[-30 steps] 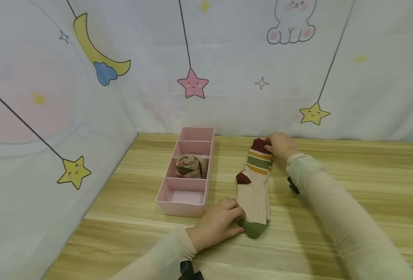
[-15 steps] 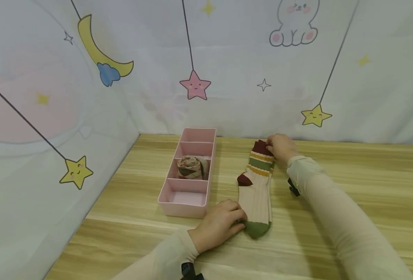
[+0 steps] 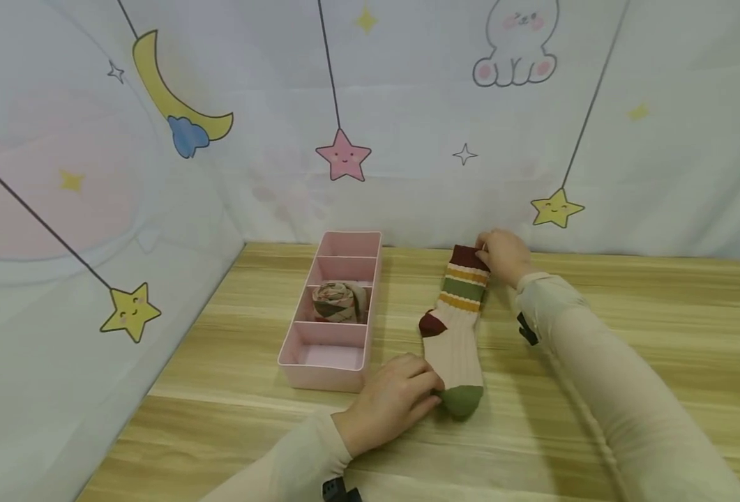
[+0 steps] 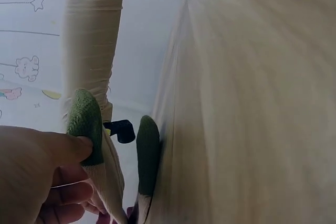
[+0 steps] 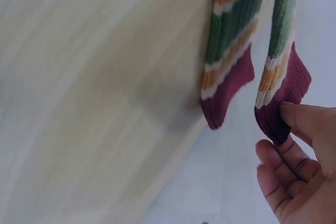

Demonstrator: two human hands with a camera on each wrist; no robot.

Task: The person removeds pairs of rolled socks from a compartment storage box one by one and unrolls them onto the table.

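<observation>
A cream sock [image 3: 454, 352] with a green toe, maroon heel and cuff, and green and mustard stripes is stretched between both hands, slightly above the table. My left hand [image 3: 396, 396] pinches its green toe. At the far end, my right hand [image 3: 504, 255] pinches the maroon cuff. Under it lies a matching second sock, mostly hidden in the head view; its green toe shows in the left wrist view as the lower sock [image 4: 148, 153], and its striped leg in the right wrist view as the other sock [image 5: 231, 51]. A gap separates the two socks.
Left of the socks stands a pink divided box [image 3: 372, 328] with several compartments. One compartment holds a rolled patterned sock-like bundle [image 3: 338, 302]. The wooden table [image 3: 627, 314] ends at a printed cloth backdrop [image 3: 420, 202] behind and at the left.
The upper sock has been raised from the lower one, which now hardly shows in the head view. Both hands keep hold of its ends and have shifted very little.
</observation>
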